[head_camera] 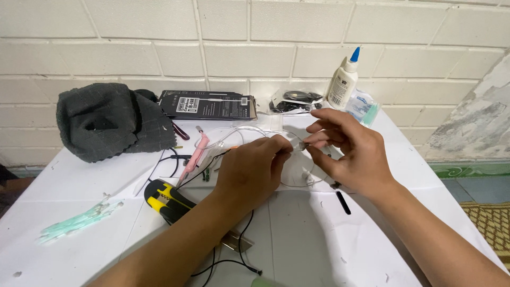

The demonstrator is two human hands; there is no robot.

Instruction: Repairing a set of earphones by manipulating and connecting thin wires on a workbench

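Note:
My left hand (254,169) and my right hand (348,151) meet over the middle of the white table (319,239). Both pinch a small silvery part (300,145) at the end of a thin clear cable (249,130) that loops back towards the wall. A thin black wire (241,242) runs out from under my left wrist towards the near edge. The fingertips hide most of the small part.
A yellow-and-black cutter (166,201) lies left of my left forearm, with a pink tool (194,154) behind it. At the back are a dark grey cloth (109,119), a black box (210,104), a white glue bottle (342,79) and plastic bags (295,101). Green swabs (79,220) lie at left.

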